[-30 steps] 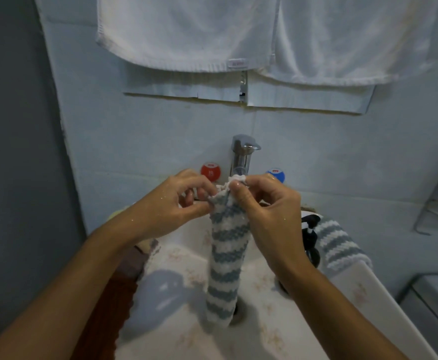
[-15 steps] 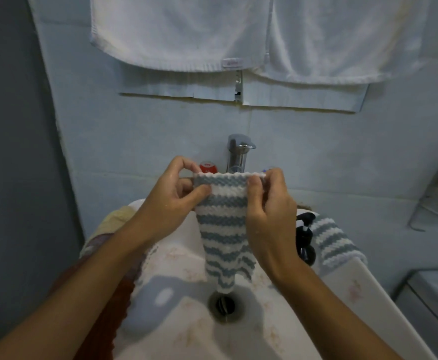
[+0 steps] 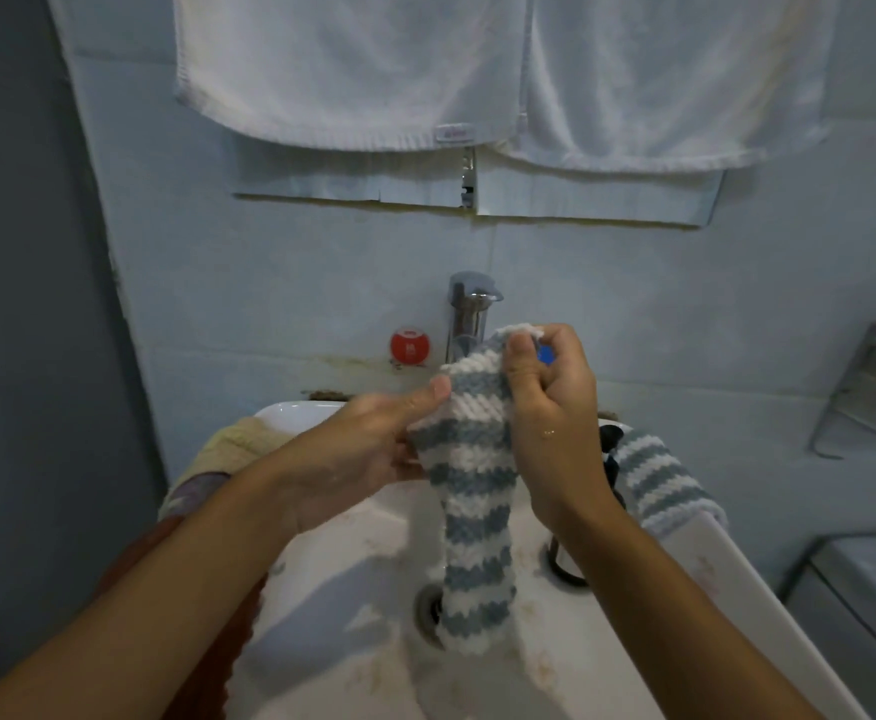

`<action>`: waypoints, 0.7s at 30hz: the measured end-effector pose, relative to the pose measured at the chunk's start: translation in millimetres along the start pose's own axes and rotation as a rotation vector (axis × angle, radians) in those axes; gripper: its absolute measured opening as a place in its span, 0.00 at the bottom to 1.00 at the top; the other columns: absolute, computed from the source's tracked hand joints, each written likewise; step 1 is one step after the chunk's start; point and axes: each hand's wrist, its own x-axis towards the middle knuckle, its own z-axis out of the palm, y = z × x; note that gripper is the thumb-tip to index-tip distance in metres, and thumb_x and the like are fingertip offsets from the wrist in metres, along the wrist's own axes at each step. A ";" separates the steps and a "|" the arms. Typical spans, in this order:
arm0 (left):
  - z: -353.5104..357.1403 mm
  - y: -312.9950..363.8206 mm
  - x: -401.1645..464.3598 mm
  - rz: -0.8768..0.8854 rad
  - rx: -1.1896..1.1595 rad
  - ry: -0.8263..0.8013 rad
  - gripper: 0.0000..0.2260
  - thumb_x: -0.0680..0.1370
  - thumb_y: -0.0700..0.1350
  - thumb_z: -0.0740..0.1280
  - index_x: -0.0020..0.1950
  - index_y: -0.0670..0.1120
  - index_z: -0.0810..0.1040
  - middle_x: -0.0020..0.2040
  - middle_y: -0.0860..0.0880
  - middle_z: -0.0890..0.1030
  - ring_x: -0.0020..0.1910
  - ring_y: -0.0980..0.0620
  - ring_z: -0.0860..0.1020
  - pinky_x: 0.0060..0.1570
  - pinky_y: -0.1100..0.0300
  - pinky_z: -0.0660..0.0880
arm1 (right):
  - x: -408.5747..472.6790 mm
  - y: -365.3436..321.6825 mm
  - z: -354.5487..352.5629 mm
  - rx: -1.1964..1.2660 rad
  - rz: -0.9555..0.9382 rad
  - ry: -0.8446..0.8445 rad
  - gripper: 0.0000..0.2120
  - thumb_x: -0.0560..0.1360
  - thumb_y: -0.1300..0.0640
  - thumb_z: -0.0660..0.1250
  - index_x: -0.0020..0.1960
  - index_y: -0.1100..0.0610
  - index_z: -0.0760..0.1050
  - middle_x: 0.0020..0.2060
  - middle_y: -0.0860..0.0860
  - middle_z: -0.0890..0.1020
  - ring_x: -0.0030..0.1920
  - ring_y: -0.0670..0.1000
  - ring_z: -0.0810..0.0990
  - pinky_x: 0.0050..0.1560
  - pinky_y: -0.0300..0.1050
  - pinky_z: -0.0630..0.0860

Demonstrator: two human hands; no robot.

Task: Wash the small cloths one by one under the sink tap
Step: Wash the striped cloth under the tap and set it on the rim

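A small cloth with grey-blue and white stripes [image 3: 472, 517] hangs down over the drain [image 3: 428, 610] of the white sink [image 3: 768, 610]. My right hand [image 3: 550, 407] grips its bunched top edge just below the chrome tap [image 3: 469, 314]. My left hand [image 3: 373, 444] pinches the cloth's left side, thumb pressed on the fabric. A second striped cloth [image 3: 659, 480] lies draped over the sink's right rim. On the left rim sit a pale yellow cloth [image 3: 233, 444] and a dark red cloth [image 3: 228, 652], partly hidden by my left arm.
Two white towels [image 3: 363, 70] hang on the wall above the tap. A red knob [image 3: 410, 346] is left of the tap and a blue one [image 3: 546, 354] peeks out behind my right hand. A metal rack [image 3: 872, 387] is fixed at the right.
The cloth was spread flat between both hands; now its top is bunched in my right hand and twisted, and my left hand has dropped lower on its left side.
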 end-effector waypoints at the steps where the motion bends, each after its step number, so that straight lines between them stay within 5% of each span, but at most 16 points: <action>1: -0.1 -1.7 -0.6 -0.046 0.051 -0.042 0.22 0.71 0.58 0.67 0.58 0.45 0.81 0.56 0.45 0.84 0.56 0.46 0.82 0.56 0.52 0.78 | 0.9 -0.4 -0.6 0.015 0.021 0.009 0.08 0.84 0.54 0.58 0.47 0.53 0.69 0.35 0.49 0.75 0.31 0.40 0.75 0.31 0.33 0.72; 10: 14.2 -27.7 0.1 -0.117 -0.009 -0.068 0.26 0.71 0.46 0.75 0.66 0.42 0.73 0.59 0.43 0.82 0.59 0.44 0.80 0.63 0.44 0.74 | 6.7 16.9 -6.4 -0.135 0.234 0.315 0.09 0.84 0.53 0.57 0.45 0.52 0.69 0.40 0.52 0.76 0.39 0.49 0.74 0.40 0.47 0.73; 16: 23.5 -45.3 0.5 -0.243 0.004 -0.065 0.23 0.73 0.43 0.73 0.66 0.44 0.74 0.58 0.46 0.83 0.58 0.46 0.81 0.63 0.46 0.75 | 1.3 30.9 -7.2 -0.436 0.374 0.198 0.10 0.85 0.53 0.52 0.53 0.58 0.69 0.41 0.50 0.75 0.39 0.46 0.72 0.38 0.43 0.70; 21: 20.8 -54.9 2.0 -0.428 0.042 -0.073 0.17 0.75 0.42 0.72 0.63 0.45 0.77 0.56 0.46 0.84 0.57 0.46 0.81 0.62 0.48 0.75 | 1.0 46.8 -8.7 -0.769 0.534 -0.073 0.10 0.84 0.59 0.53 0.57 0.62 0.71 0.51 0.57 0.75 0.46 0.53 0.71 0.45 0.45 0.67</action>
